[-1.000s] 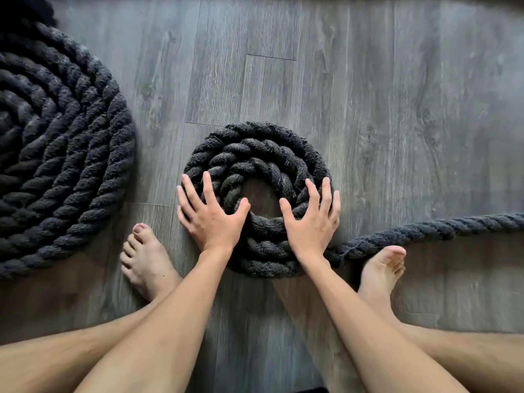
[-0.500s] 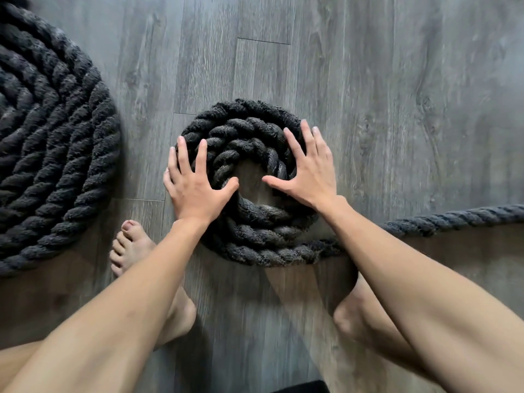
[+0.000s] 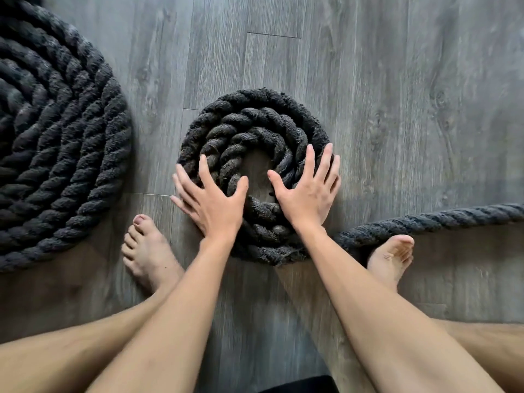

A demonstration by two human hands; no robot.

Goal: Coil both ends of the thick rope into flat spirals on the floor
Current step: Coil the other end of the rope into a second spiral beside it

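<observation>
A small flat spiral of thick black rope (image 3: 255,123) lies on the grey wood floor in the middle, with a bare gap at its centre. My left hand (image 3: 211,198) presses flat on the spiral's left side, fingers spread. My right hand (image 3: 307,191) presses flat on its right side, fingers straight and spread. The loose rope tail (image 3: 442,219) leaves the spiral's lower right and runs off to the right edge. A much larger finished rope spiral (image 3: 56,143) lies at the left.
My bare left foot (image 3: 147,256) stands between the two spirals. My bare right foot (image 3: 392,256) stands just below the rope tail. Grey plank floor (image 3: 397,95) stretches beyond and to the right of the small spiral.
My right hand slid from the spiral's upper right back down to its lower right side. The spiral has turned slightly and the tail is drawn closer. My left hand stays on the left side.
</observation>
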